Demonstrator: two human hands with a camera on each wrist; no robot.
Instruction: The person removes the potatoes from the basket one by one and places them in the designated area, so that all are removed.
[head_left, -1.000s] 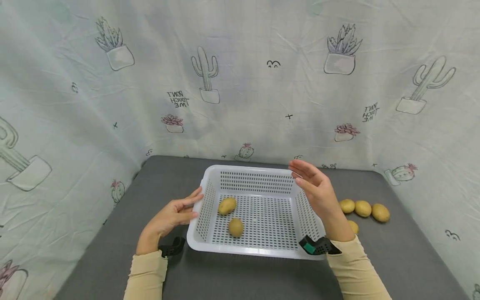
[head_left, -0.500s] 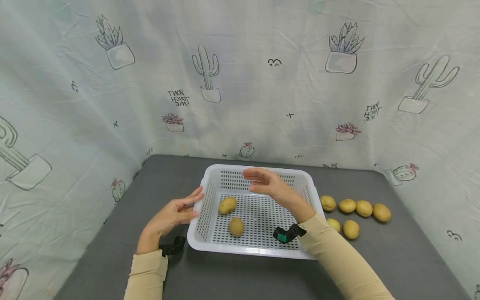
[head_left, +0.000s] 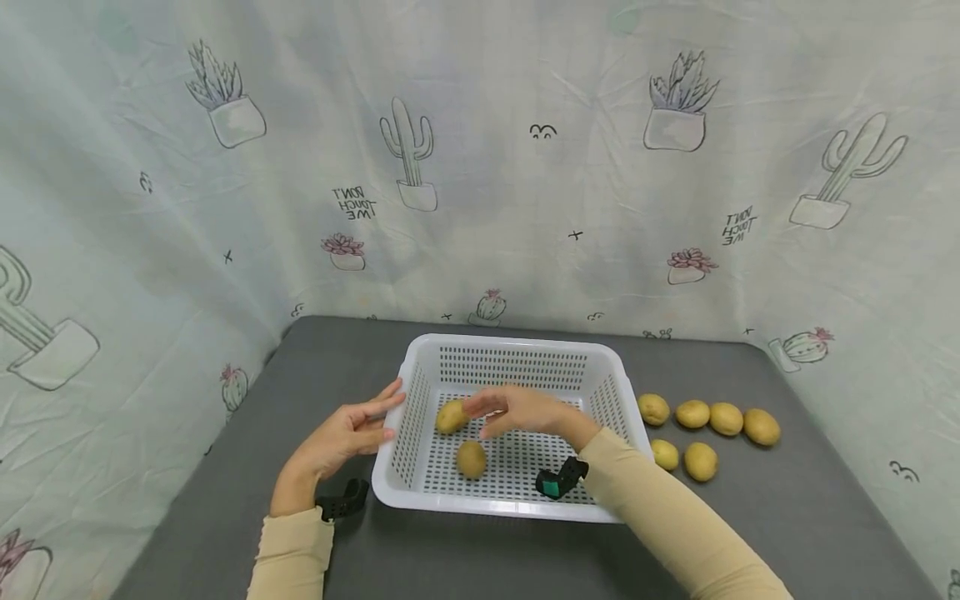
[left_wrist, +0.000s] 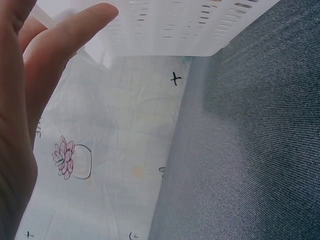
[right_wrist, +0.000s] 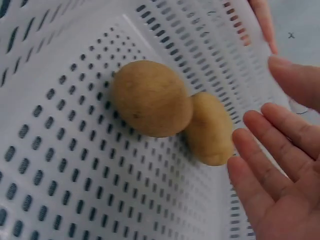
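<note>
A white perforated plastic basket (head_left: pixel 525 507) stands on the grey table with two potatoes inside. One potato (head_left: pixel 451 417) lies near its left wall, the other potato (head_left: pixel 471 460) a little nearer to me. My right hand (head_left: pixel 517 410) hovers over the basket beside the farther potato, fingers spread and holding nothing. In the right wrist view both potatoes lie apart from the extended fingers (right_wrist: pixel 255 185). At the basket's left side, my left hand (head_left: pixel 345 433) rests its straight fingers against the rim; the left wrist view shows a finger (left_wrist: pixel 75 30) at the basket wall.
Right of the basket, several potatoes lie on the table (head_left: pixel 795 517), among them a potato (head_left: pixel 761 427) at the row's right end and a nearer potato (head_left: pixel 701 462). A pale curtain (head_left: pixel 480 167) printed with cacti hangs behind and along both sides.
My right hand has moved left from above the basket's right edge and come down beside the farther potato. The left hand, basket and potatoes have stayed in place.
</note>
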